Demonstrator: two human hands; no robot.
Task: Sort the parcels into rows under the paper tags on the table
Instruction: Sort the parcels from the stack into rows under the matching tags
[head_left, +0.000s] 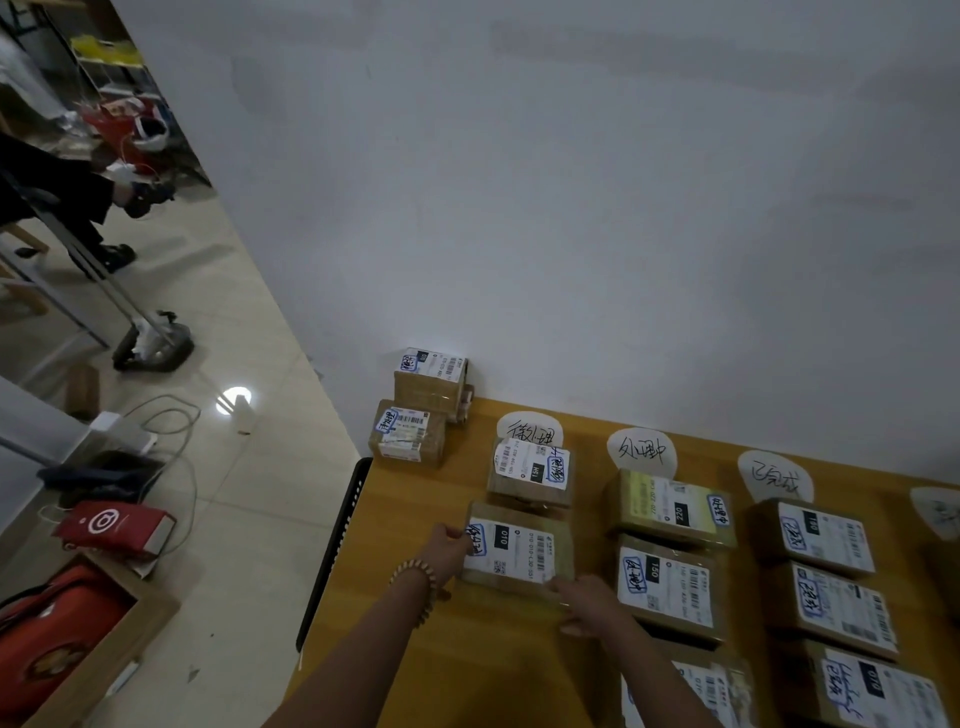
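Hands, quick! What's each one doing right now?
Left hand: grips the left edge of the 010 parcel.
Right hand: touches that parcel's near edge; grip cannot be told.

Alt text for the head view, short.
A person's left grip and right grip hold a labelled parcel on a wooden table, second in the row under the leftmost paper tag. More parcels lie in rows under other handwritten tags.

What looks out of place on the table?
Two stray parcels sit at the table's far left corner, beside the paper tags, not under any; the other parcels lie in rows beneath them.
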